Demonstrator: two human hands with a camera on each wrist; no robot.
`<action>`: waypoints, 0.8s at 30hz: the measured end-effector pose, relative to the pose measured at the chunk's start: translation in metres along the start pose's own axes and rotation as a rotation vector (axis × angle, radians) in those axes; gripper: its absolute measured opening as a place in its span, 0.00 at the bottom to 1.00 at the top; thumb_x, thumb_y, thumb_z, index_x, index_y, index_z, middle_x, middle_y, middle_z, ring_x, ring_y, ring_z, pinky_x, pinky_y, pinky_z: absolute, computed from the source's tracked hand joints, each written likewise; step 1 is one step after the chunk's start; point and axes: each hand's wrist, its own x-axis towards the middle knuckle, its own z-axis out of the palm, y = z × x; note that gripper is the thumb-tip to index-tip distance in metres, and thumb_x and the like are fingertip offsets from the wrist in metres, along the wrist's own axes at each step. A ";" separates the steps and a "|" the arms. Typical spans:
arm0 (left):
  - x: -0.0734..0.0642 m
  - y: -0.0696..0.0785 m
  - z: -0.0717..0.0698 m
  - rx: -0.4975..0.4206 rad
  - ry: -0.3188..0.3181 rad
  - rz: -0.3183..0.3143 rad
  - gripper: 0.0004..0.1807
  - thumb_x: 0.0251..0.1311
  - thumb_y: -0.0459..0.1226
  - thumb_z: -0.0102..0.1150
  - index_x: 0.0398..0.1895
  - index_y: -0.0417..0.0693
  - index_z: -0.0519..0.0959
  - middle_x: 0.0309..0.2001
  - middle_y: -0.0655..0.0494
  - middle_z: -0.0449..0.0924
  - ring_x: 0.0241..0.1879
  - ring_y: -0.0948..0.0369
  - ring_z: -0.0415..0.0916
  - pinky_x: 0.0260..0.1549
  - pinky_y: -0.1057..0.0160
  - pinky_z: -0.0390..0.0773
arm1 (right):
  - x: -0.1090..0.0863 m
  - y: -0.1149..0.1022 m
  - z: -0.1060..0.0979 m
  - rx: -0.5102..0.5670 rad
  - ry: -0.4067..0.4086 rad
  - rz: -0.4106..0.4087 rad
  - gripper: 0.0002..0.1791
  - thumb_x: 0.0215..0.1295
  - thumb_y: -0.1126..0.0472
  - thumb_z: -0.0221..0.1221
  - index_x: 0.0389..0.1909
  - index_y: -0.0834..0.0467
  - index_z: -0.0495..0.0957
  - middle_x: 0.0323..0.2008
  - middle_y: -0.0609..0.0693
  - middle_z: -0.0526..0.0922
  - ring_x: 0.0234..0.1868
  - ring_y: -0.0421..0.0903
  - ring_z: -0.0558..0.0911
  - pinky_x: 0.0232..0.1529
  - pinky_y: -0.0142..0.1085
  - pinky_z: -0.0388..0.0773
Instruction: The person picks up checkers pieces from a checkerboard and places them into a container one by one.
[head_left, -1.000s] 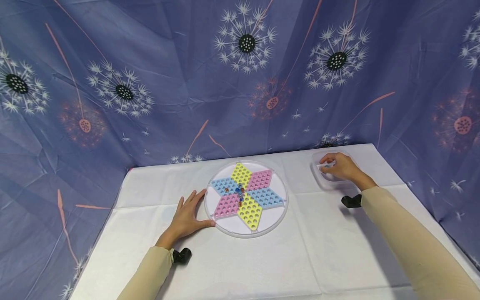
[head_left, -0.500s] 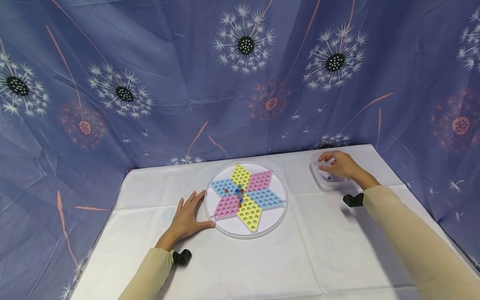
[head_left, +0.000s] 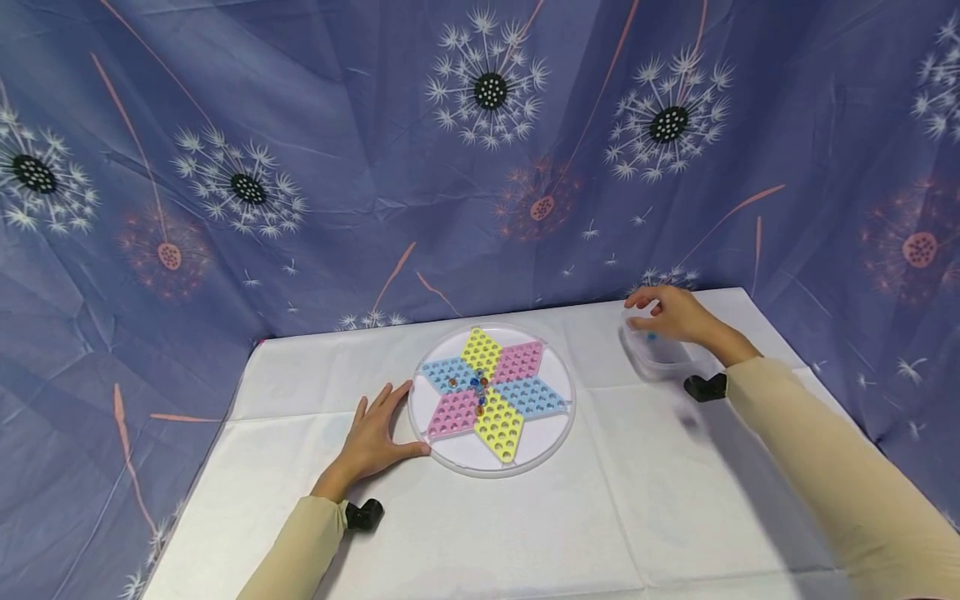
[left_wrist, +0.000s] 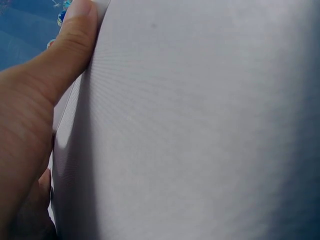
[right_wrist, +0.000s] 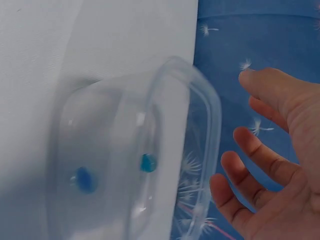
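Observation:
A round white game board (head_left: 542,442) with a star of yellow, pink and blue points lies mid-table. Several glass marbles (head_left: 481,392) sit near the star's centre, and an orange one (head_left: 452,382) stands apart on a blue point. My left hand (head_left: 371,435) rests at the board's left rim, thumb and fingers spread along it. My right hand (head_left: 672,317) is over the back of a clear plastic container (head_left: 663,367); its fingers are bent and apart with nothing visible between them. In the right wrist view, a blue marble (right_wrist: 86,180) and a teal marble (right_wrist: 148,162) are in the container.
A white cloth (head_left: 525,533) covers the table. Behind it and at both sides hangs a blue curtain (head_left: 337,167) with dandelion prints. The container stands near the table's back right edge. Each wrist carries a small black camera (head_left: 364,514).
My right hand has risen out of the container and shifted toward its back rim. A blue marble shows at a different spot inside. The left hand and the board have stayed put.

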 end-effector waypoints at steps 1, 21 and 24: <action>0.000 0.000 0.000 -0.002 0.001 0.001 0.64 0.35 0.68 0.71 0.77 0.56 0.54 0.74 0.47 0.56 0.75 0.48 0.47 0.72 0.39 0.35 | 0.001 -0.002 -0.001 -0.003 0.000 -0.010 0.19 0.63 0.51 0.65 0.52 0.54 0.80 0.49 0.61 0.80 0.45 0.58 0.81 0.39 0.48 0.81; 0.001 0.001 -0.001 0.013 -0.008 -0.011 0.65 0.34 0.69 0.71 0.77 0.56 0.54 0.74 0.46 0.57 0.75 0.48 0.48 0.72 0.40 0.36 | 0.014 -0.040 -0.001 0.021 -0.011 -0.099 0.17 0.62 0.55 0.66 0.51 0.54 0.81 0.50 0.60 0.80 0.47 0.58 0.80 0.45 0.51 0.79; 0.001 0.001 -0.001 0.015 -0.013 -0.017 0.65 0.34 0.69 0.71 0.77 0.56 0.54 0.74 0.46 0.57 0.75 0.48 0.48 0.72 0.40 0.35 | 0.017 -0.045 0.002 0.040 -0.022 -0.110 0.17 0.62 0.56 0.66 0.51 0.54 0.80 0.51 0.60 0.79 0.47 0.57 0.80 0.45 0.51 0.79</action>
